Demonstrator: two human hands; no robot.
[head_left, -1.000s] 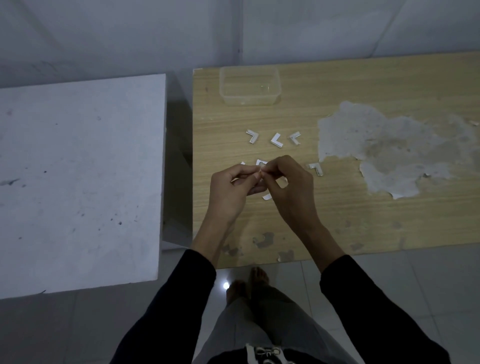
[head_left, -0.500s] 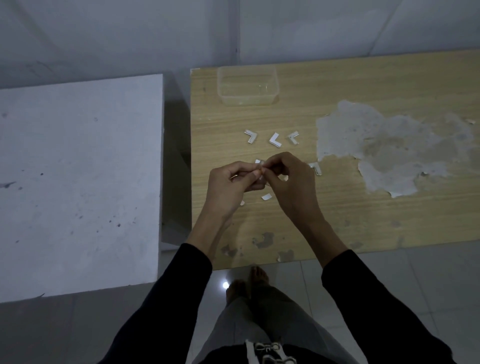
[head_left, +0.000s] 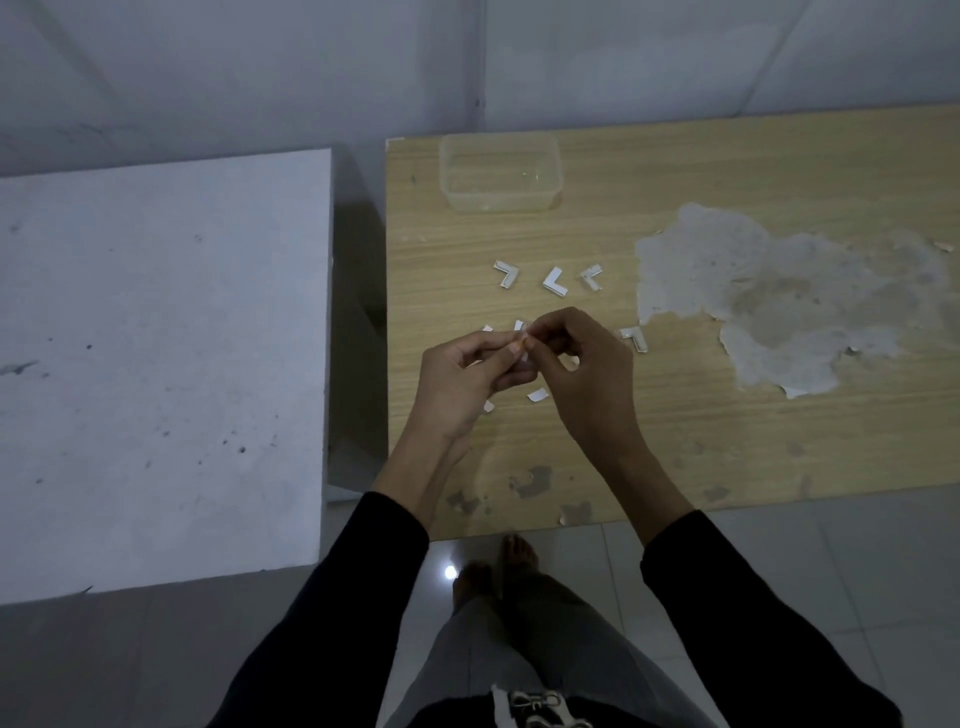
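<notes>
A: How are the hands set?
B: The left hand (head_left: 462, 382) and right hand (head_left: 589, 382) hover over the wooden table (head_left: 727, 447), fingers curled, tips meeting.
A: And the grip?
B: Both pinch a small white piece (head_left: 523, 357), mostly hidden between the fingertips. Beyond them lie L-shaped pieces (head_left: 555, 282), then a clear container (head_left: 501, 202).

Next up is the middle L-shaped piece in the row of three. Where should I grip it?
Probably pinch one leg of the middle L-shaped piece across its narrow width, coming straight down from above. It lies flat and thin on the table, with bare wood all round it.
</notes>
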